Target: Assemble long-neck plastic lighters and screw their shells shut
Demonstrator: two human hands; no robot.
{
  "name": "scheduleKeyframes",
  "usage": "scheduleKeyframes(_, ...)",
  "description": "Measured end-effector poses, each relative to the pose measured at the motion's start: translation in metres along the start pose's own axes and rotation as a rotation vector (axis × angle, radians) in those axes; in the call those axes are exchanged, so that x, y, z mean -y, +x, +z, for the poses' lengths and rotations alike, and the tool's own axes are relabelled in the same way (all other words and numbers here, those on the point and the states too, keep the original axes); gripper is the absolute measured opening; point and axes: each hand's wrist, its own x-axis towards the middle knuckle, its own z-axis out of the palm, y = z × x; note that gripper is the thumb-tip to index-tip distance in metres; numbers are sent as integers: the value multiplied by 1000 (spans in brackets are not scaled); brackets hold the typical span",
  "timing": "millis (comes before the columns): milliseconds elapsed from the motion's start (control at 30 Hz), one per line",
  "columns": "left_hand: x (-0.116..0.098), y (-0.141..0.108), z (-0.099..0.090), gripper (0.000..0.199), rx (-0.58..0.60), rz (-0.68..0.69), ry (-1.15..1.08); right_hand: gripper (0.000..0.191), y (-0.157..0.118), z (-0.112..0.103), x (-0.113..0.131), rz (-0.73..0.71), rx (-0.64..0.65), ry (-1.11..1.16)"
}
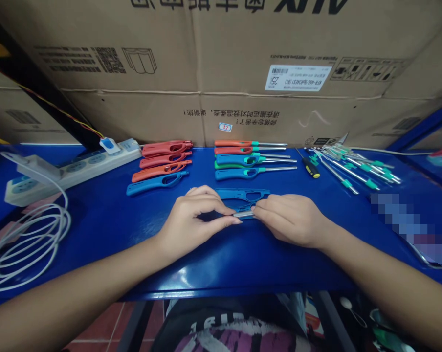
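Between my two hands is a short silvery metal tube (243, 214), held level above the blue table. Thumb and forefinger of my left hand (197, 215) pinch its left end. The curled fingers of my right hand (292, 220) close on its right end, and that end is partly hidden. Just behind the tube lie blue lighter casing halves (239, 194), partly covered by my fingers. Further back stand rows of lighters with metal rods, among them a blue one (239, 173), and to the left rodless casings in red, orange and blue (157, 184).
At the back right, several metal rods with green ends (356, 168) lie in a pile, with a black-and-yellow screwdriver (309, 165) beside them. On the left are a power strip (77, 171) and a coiled white cable (33, 239). A large cardboard box (235, 49) stands along the back.
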Motion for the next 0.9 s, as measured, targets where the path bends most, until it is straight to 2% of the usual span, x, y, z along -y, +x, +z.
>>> scheduleKeyframes(267,0,-1,-3,9,12,199,169,20,-5,5,2,70,32,87)
scheduleKeyframes(367,0,-1,-4,9,18,218,196,20,-4,5,2,62,56,90)
scheduleKeyframes(433,1,-2,-3,10,30,185,197,20,-2,3,4,104,106,126)
scheduleKeyframes(567,4,-3,1,11,69,110,179,20,4,-3,6,358,320,260)
scheduleKeyframes(667,5,-4,2,25,148,70,159,33,7,-7,2,488,430,334)
scheduleKeyframes(767,5,-2,1,37,178,-13,138,48,5,-8,-8,568,405,358)
scheduleKeyframes(900,5,1,0,26,179,-163,61,59,-1,-10,-22,705,313,365)
